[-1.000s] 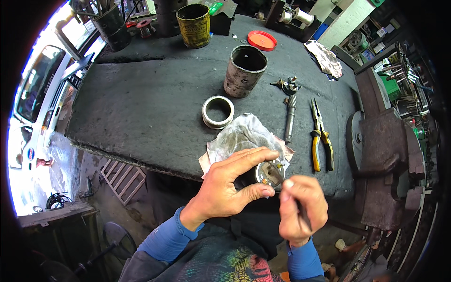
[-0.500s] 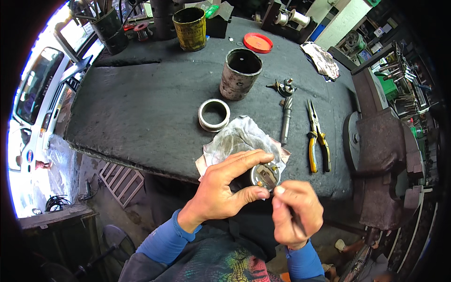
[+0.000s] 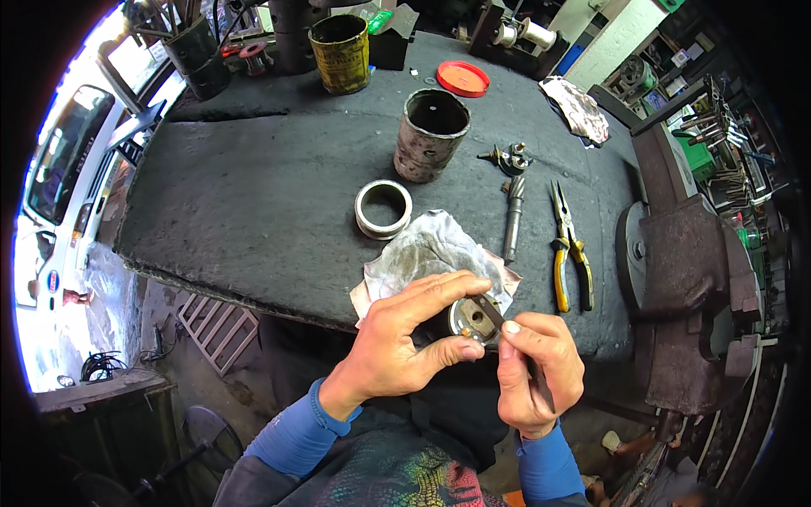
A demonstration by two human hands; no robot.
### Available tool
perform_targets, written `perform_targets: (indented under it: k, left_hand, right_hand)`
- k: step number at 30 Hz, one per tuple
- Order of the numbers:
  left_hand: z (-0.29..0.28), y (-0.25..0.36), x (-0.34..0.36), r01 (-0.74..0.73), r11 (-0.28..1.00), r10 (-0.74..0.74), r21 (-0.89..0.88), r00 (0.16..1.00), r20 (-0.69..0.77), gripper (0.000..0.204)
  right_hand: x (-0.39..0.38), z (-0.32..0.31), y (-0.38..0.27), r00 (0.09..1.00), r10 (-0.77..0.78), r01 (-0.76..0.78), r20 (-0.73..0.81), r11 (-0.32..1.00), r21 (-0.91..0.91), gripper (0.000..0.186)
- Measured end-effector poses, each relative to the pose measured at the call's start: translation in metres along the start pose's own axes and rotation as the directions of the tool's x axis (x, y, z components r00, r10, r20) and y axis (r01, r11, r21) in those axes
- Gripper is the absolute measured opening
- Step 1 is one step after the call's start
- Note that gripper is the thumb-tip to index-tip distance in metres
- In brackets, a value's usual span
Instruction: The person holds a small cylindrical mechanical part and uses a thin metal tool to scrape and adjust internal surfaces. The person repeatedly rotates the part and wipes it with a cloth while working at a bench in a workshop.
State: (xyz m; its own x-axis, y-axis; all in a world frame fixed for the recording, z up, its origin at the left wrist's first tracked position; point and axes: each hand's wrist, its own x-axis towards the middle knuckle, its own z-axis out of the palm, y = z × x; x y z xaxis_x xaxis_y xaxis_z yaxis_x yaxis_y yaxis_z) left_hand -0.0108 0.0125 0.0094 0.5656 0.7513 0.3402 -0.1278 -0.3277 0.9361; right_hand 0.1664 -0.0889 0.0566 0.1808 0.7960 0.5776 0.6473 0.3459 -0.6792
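Note:
My left hand (image 3: 405, 329) is closed round a round metal part (image 3: 463, 322), whose flat end faces up. That end has a hole in the middle and small brass-coloured pieces at its rim. Between the thumb and fingers of my right hand (image 3: 541, 372) is a thin dark flat tool (image 3: 492, 311). The tool's tip lies across the right side of the part's face, and its other end runs back under my palm. Just beyond my left hand, a crumpled whitish cloth (image 3: 427, 247) lies at the bench's near edge.
On the dark bench (image 3: 245, 186) stand a metal ring (image 3: 369, 225) and a grimy metal cylinder (image 3: 422, 152). Farther right lie a fluted cutter (image 3: 514, 220), a small metal assembly (image 3: 511, 159) and long-nose pliers (image 3: 568, 245). A heavy vise (image 3: 693, 287) bounds the right side.
The dark tool's tip has moved up and away across the part's face, so the central hole now shows. My right hand has shifted slightly right; my left hand keeps its hold.

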Motion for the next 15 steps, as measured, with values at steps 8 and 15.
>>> perform_targets:
  k: [8,15]
  left_hand:
    - [-0.001,-0.002,0.0,-0.017,1.0,0.017,-0.004,1.0,-0.003,0.071]
    - [-0.002,-0.003,-0.003,0.015,1.0,-0.015,-0.021,1.0,0.01,0.071]
  right_hand:
    - [0.008,0.001,-0.007,0.995,-0.064,0.06,0.074,0.997,0.055,0.029]
    - [0.006,-0.003,-0.005,0.995,-0.039,0.033,0.092,0.997,0.07,0.034]
